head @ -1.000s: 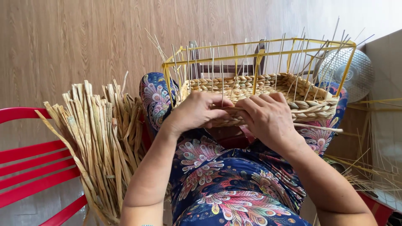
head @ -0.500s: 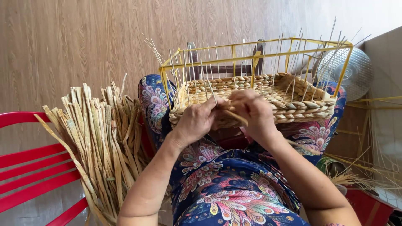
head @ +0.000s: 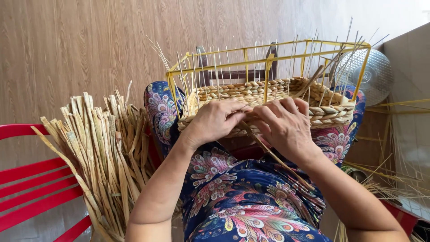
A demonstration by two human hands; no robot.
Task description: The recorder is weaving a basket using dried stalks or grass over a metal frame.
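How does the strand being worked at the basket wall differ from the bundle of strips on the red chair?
The strand is single, thin and slanting from the hands across the lap; the bundle is many broad, flat strips fanned out loose. The strand is pinched by the left hand and right hand; the bundle lies untouched. Both are pale dried straw colour.

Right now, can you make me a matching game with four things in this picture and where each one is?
Things:
1. woven basket
2. bundle of dried strips
3. red chair
4. yellow wire frame

Places:
A. far left edge
B. standing up around the basket
C. on the person's lap, under both hands
D. between the chair and the lap

Pairs: 1-C, 2-D, 3-A, 4-B
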